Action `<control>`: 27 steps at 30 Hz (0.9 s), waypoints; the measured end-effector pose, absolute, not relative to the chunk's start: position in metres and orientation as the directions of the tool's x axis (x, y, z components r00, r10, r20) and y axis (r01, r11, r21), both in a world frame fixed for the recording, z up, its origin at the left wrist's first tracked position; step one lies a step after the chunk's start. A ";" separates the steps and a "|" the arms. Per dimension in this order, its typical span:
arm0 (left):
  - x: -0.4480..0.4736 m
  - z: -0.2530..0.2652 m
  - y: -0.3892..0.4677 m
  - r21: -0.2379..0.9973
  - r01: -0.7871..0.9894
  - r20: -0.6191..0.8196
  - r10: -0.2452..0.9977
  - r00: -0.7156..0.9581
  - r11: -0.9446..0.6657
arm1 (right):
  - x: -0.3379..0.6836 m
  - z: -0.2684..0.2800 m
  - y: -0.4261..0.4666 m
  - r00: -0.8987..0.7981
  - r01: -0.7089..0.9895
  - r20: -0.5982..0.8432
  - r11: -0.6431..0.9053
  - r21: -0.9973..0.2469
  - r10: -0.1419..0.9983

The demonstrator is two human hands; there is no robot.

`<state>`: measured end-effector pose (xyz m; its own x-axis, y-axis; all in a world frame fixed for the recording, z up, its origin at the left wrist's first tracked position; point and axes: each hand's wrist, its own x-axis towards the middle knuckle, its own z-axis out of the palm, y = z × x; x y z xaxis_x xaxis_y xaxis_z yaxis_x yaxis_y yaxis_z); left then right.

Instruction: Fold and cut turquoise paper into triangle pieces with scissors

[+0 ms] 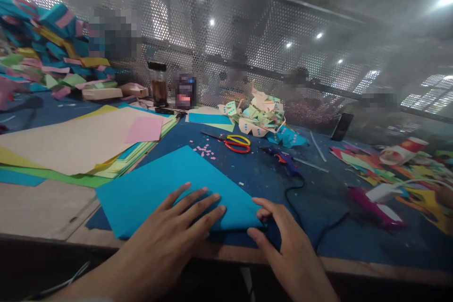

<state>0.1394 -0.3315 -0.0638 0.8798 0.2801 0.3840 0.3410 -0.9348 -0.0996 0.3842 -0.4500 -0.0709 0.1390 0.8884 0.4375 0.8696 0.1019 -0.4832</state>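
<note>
A sheet of blue paper [166, 174], folded over along its near edge, lies close to the table's front edge. My left hand [177, 226] rests flat on it, fingers stretched out and spread. At the paper's right corner is my right hand [283, 236], its thumb and forefinger apart on either side of the corner and the other fingers curled against it. Beyond the paper are scissors [238, 143] with red and yellow handles, small pink paper bits [205, 151] and a purple glue gun [285, 160].
Stacked coloured sheets [71, 137] cover the left side. Folded paper pieces [264, 113] sit at the back, and a big heap of paper pieces [53, 52] rises far left. A power strip [377, 207], cables and a paper cup [403, 151] are at right. A perforated metal screen [219, 23] stands behind.
</note>
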 end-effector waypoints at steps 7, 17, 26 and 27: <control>0.146 -0.062 -0.333 -0.128 0.410 0.396 0.333 0.856 -0.903 | 0.386 -0.075 -0.445 0.177 0.864 0.454 0.082 -0.497 0.873; 0.153 -0.067 -0.329 -0.137 0.375 0.439 0.284 0.852 -0.917 | 0.380 -0.078 -0.443 0.238 0.884 0.530 0.044 -0.466 0.814; 0.157 -0.068 -0.327 -0.094 0.408 0.370 0.348 0.861 -0.908 | 0.379 -0.080 -0.442 0.242 0.893 0.541 0.033 -0.448 0.805; 0.158 -0.068 -0.326 -0.093 0.412 0.367 0.353 0.861 -0.907 | 0.379 -0.080 -0.442 0.244 0.893 0.543 0.033 -0.449 0.803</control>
<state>0.1578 -0.3262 -0.0678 0.8606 0.3528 0.3673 0.4116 -0.9066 -0.0935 0.3788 -0.4424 -0.0805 0.2439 0.8034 0.5431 0.8927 0.0328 -0.4495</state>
